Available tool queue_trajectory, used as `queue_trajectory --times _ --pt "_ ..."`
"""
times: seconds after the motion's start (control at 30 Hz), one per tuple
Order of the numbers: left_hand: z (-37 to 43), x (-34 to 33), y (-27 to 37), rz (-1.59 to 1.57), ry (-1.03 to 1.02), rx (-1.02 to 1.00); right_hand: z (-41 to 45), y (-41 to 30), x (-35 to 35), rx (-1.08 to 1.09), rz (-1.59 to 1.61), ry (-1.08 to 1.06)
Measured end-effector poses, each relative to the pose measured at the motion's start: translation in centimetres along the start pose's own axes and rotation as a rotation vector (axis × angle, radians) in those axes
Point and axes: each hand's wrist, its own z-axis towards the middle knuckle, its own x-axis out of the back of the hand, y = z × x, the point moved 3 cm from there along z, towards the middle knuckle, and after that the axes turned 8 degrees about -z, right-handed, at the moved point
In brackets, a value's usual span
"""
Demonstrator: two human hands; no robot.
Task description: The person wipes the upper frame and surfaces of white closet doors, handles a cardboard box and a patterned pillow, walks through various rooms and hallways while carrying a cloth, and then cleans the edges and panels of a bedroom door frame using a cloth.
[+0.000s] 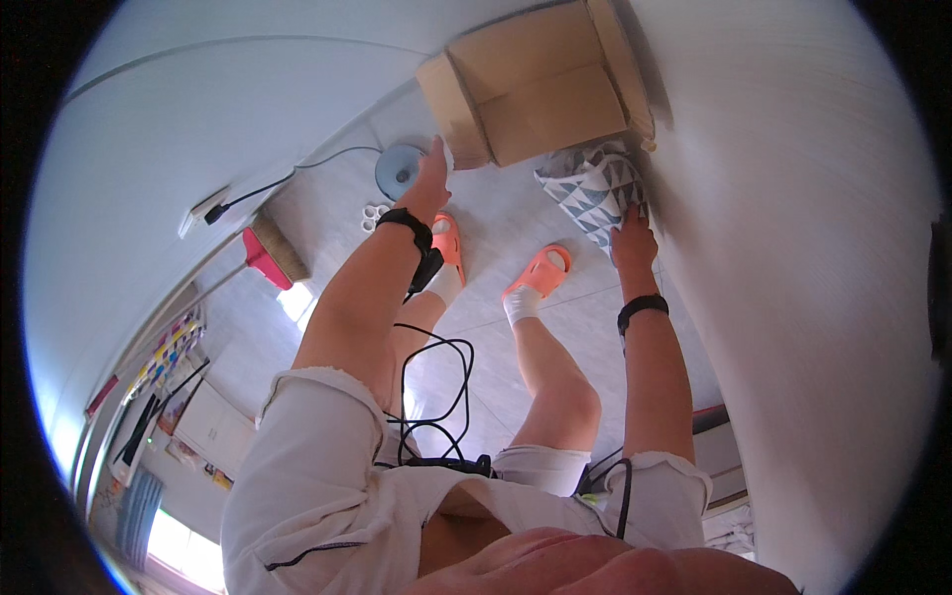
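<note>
My right hand point(634, 236) grips the edge of a fabric bag with grey, blue and white triangles point(595, 195), which lies on the floor near the right wall. My left hand point(431, 178) reaches out over the right side of a round blue-grey disc-shaped base point(398, 175) with a dark centre; whether it touches the base is unclear. From the base a dark cord runs to a plug point(216, 213) at the wall. An open cardboard box point(550, 97) lies just beyond both hands, its flaps spread.
A broom with a pink head point(266, 260) leans at the left wall. White rings point(375, 217) lie beside the base. My feet in orange slippers point(545, 269) stand on the tiled floor. Black cable loops point(468, 372) hang before my body. Walls rise at both sides.
</note>
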Motion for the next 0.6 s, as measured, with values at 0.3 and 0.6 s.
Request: queue_trajectory --times 0.3,0.6 --pt "-0.6 2.8 -1.3 -0.275 -0.107 -0.2 -4.0 2.9 -4.3 0.018 0.095 -0.061" --pt "-16.6 -5.7 2.2 0.589 -0.412 -1.171 -14.6 5.9 1.3 0.056 0.13 0.026"
